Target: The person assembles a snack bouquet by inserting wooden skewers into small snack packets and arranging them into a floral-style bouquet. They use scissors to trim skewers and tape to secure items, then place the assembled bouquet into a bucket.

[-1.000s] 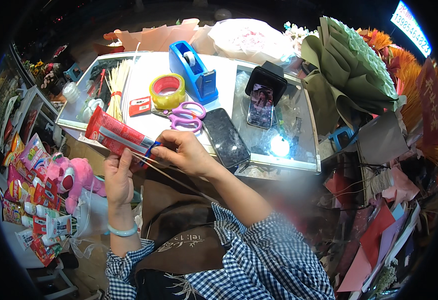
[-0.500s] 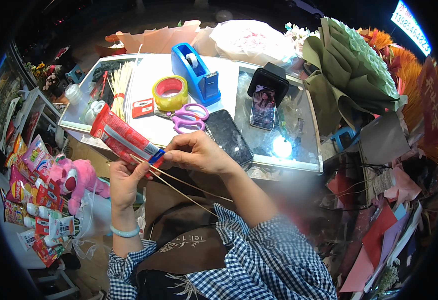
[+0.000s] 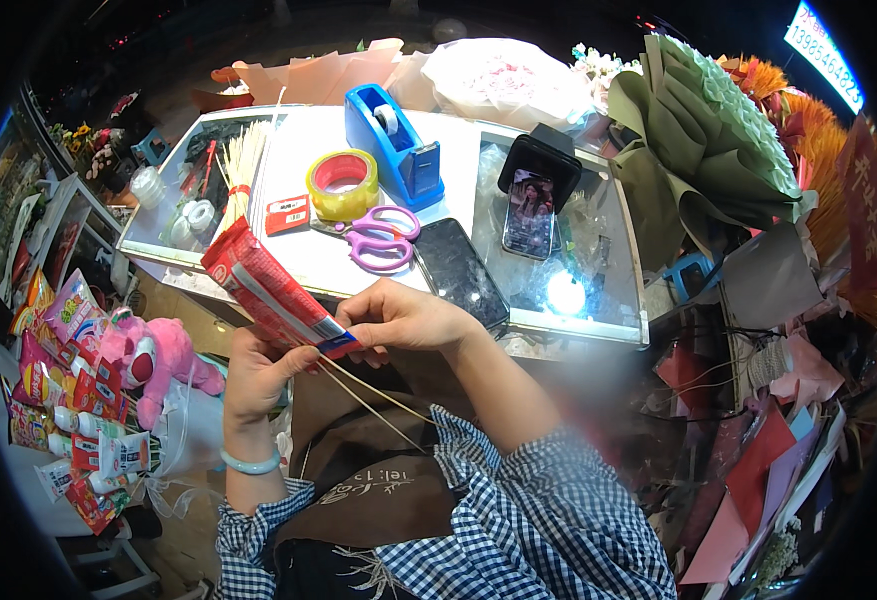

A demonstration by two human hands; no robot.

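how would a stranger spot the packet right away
Find the white-topped table in the middle, then its near edge, where two hands meet. The packet slants up leftward there, its lower end between the left hand and right hand. It is long and red with a blue band, unlike the small red pack lying on the table.

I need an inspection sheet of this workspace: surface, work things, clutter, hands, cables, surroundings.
surface: counter with white middle, glass sides
work things: red packet with blue end; thin sticks below it
clutter: yellow tape roll, purple scissors, blue tape dispenser, dark phone, propped lit phone
hands: left hand grips packet; right hand pinches its blue end
cables: none certain
surroundings: white-wrapped bouquet behind; pink plush toy at left
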